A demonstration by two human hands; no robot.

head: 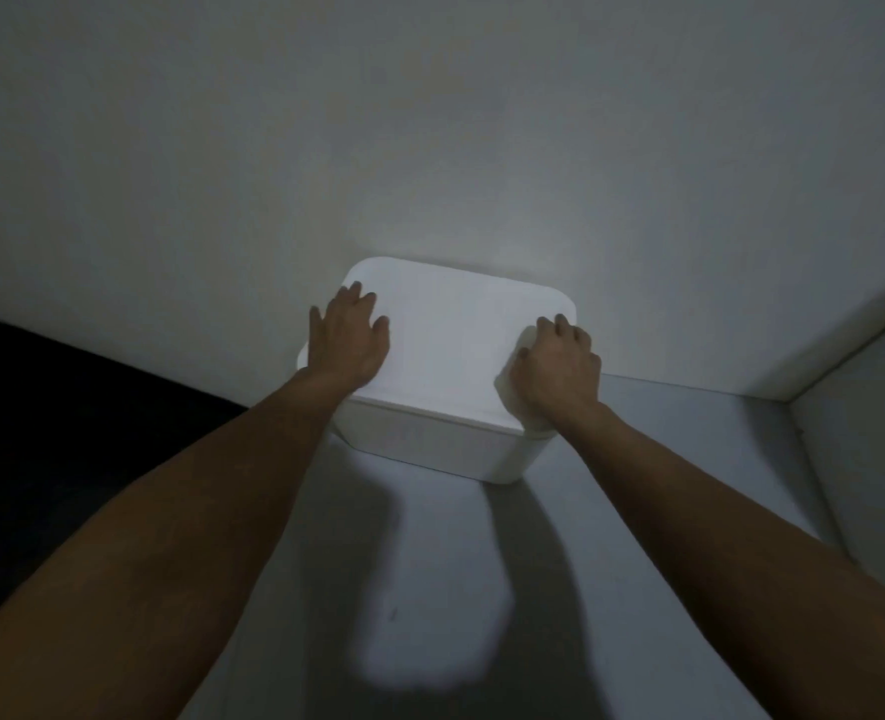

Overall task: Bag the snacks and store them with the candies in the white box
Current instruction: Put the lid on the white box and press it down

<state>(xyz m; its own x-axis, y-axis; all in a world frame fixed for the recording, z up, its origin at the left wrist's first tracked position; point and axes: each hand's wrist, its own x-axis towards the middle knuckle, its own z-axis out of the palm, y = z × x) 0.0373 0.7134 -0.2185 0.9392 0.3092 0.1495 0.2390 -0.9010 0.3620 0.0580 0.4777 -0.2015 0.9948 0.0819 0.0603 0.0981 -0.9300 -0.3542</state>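
The white box [445, 444] stands on a pale surface against the wall, its white lid [451, 345] on top and covering the inside. My left hand [349, 340] lies flat on the lid's left side, fingers spread and straight. My right hand [560, 368] rests on the lid's right edge, near the front corner, with its fingers bent down onto it. No snacks, bag or candies are visible; whatever the box holds is hidden under the lid.
A white wall [430, 148] rises directly behind the box. The pale shelf surface [430, 589] stretches toward me, with arm shadows on it. A side panel [856, 433] closes the right. A dark area [66, 407] lies to the left.
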